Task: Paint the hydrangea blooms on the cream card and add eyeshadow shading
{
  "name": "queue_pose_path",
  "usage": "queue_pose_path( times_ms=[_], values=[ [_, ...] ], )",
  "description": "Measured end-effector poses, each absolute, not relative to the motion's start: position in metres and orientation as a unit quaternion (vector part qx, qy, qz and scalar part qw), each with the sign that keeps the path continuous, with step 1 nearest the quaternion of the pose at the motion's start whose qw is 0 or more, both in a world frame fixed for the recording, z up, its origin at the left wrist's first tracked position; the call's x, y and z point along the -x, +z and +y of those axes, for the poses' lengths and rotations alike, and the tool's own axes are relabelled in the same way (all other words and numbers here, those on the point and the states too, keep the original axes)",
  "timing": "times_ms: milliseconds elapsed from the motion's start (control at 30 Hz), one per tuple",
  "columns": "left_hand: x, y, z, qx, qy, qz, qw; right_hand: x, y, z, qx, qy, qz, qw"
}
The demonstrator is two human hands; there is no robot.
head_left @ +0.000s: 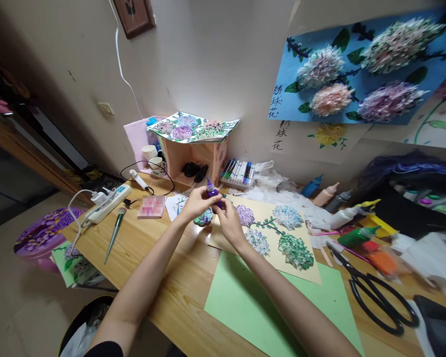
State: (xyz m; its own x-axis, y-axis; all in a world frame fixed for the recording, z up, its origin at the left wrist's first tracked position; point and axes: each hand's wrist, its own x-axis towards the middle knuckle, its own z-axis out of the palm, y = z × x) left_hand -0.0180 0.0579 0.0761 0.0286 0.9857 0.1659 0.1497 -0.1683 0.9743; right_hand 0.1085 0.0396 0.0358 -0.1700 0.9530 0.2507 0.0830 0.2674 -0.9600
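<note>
Item, one purple bottle with a pointed nozzle, standing tip-up and leaning slightly, between my two sets of fingers. Left hand: thumb and fingers clamped on the body below the nozzle. Right hand: thumb and fingertips together on its lower part; the exact contact is partly hidden. Handling, as I judge it: light, soft-walled, yielding to a squeeze, not fragile, smooth enough to slip if smeared; best held round the body below the shoulder, nozzle left free, pressure gentle. Just beneath my fingers: one small round blue-green piece, partly covered. Right of them: one cream sheet bearing flower clusters. Nearer me than the fingers: one green sheet, partly under the cream one. Well off to their left: one brush. Well off to their right: black-handled scissors and a green bottle.
</note>
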Motion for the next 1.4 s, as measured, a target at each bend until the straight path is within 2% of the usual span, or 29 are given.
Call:
queue_pose_path(
  times_ms=[333,700,900,1067,1400],
  values=[
    [-0.004,0.093,0.054,-0.587,0.485,0.394,0.515,-0.135,0.057,0.038,0.415,0.450,-0.630,0.478],
    [-0.033,0.115,0.059,-0.642,0.438,0.356,0.519,-0.175,0.071,0.039,0.390,0.493,-0.645,0.433],
    [-0.034,0.115,0.055,-0.646,0.468,0.387,0.463,-0.167,0.069,0.038,0.402,0.420,-0.680,0.446],
    [-0.040,0.115,0.048,-0.667,0.510,0.407,0.360,-0.160,0.069,0.036,0.426,0.331,-0.692,0.480],
    [-0.063,0.112,0.041,-0.531,0.619,0.538,0.214,-0.147,0.075,0.032,0.573,0.194,-0.668,0.434]
  ],
)
